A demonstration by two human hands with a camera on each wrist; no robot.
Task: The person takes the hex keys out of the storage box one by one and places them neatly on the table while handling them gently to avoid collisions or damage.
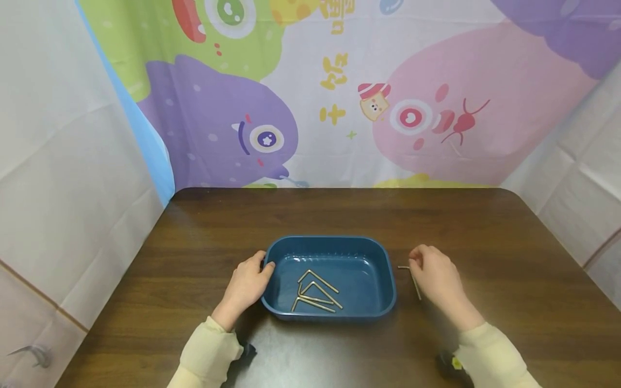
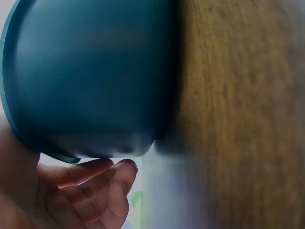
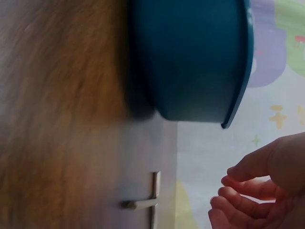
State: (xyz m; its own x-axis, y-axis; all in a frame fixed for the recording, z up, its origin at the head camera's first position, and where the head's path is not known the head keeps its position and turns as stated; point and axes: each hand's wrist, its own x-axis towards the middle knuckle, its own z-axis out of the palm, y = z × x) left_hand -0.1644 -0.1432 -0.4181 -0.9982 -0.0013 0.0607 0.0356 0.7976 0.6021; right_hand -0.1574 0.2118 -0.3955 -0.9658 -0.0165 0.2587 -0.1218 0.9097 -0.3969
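Observation:
A dark blue plastic tray (image 1: 356, 318) sits on the brown table. My left hand (image 1: 247, 283) grips its left end, thumb over the rim and fingers against the outer wall (image 2: 95, 76). Several brass-coloured, L-shaped Allen keys (image 1: 320, 306) lie in a loose pile on the left half of the tray floor. To the right of the tray another Allen key (image 1: 416, 288) rests on the table. My right hand (image 1: 436, 272) hovers over it, partly covering it in the head view. In the right wrist view the loosely bent fingers (image 3: 243, 202) hold nothing and stay apart from the metal (image 3: 143, 204).
The brown table (image 1: 218, 215) runs back to a cartoon-printed cloth (image 1: 335, 151). Pale cloth walls (image 1: 63, 134) stand on both sides. Dark straps (image 1: 248, 353) show at both sleeves.

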